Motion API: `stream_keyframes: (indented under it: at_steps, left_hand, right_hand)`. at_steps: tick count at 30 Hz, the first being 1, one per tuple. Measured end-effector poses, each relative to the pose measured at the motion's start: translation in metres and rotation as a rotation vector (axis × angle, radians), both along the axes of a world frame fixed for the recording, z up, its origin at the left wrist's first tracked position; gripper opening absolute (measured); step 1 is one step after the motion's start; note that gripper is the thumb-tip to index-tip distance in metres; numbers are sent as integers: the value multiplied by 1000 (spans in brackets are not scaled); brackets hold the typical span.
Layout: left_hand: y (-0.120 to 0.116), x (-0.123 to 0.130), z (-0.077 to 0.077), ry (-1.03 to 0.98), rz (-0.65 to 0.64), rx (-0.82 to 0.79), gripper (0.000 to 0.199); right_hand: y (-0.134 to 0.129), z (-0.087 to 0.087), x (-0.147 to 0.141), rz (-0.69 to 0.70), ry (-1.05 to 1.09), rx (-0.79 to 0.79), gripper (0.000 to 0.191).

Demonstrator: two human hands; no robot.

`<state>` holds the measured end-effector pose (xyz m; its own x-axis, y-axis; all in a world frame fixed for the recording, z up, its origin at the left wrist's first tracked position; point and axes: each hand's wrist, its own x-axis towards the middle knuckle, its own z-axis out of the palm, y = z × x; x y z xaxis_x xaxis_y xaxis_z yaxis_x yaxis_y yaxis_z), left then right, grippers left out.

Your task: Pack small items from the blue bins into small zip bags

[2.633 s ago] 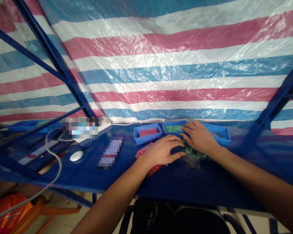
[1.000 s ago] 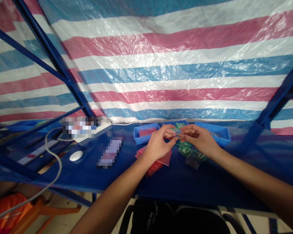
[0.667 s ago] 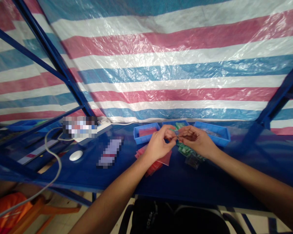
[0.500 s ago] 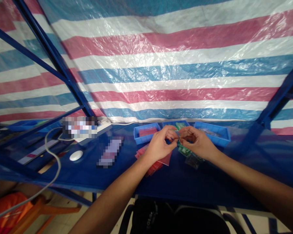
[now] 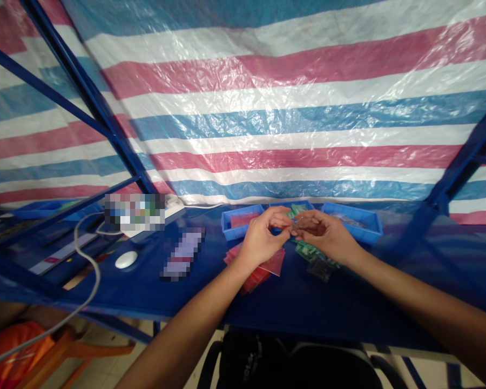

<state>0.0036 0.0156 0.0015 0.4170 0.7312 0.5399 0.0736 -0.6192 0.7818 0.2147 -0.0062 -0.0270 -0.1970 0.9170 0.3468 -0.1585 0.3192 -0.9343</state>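
My left hand and my right hand meet fingertip to fingertip, both pinched round something small and clear that is too small to name. Beneath my left hand lie red plastic bags in a loose pile. Green bags and a dark clear bag rest below my right hand. Behind the hands stand three blue bins: the left bin holds red bags, the middle bin holds green ones, and the right bin holds clear bags with dark contents.
On the blue table, a phone-like pixelated object and a white mouse lie to the left. A white cable hangs over the front edge. Blue metal posts frame a striped plastic sheet behind.
Both hands have shifted very slightly, with the fingertips still together. My left hand has moved a little to the left, showing more of the red bag beneath it.
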Motion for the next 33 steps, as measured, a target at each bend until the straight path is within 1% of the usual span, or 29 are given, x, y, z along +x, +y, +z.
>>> stream_keyframes:
  at_steps: [6, 8, 13, 16, 19, 25, 30, 33]
  left_hand:
    - [-5, -2, 5, 144, 12, 38, 30]
    - [-7, -3, 7, 175, 16, 64, 29]
    - [-10, -3, 9, 213, 52, 95, 28]
    - [-11, -2, 10, 219, 53, 94, 26]
    - [-12, -1, 10, 226, 48, 111, 30]
    - [-14, -1, 9, 238, 57, 152, 40]
    - [-13, -1, 8, 265, 70, 137, 51]
    - [-14, -1, 9, 283, 65, 125, 53]
  right_hand:
    - [-2, -1, -2, -50, -67, 54, 31]
    - [-3, -2, -2, -53, -92, 67, 30]
    - [-4, -1, 0, -68, -159, 91, 30]
    - [-4, 0, 1, -73, -170, 105, 27]
    - [-5, 0, 2, -81, -191, 120, 29]
    - [-9, 1, 0, -162, -323, 199, 30]
    - [-11, 2, -1, -149, -346, 226, 31]
    - [-11, 1, -2, -135, -312, 201, 31]
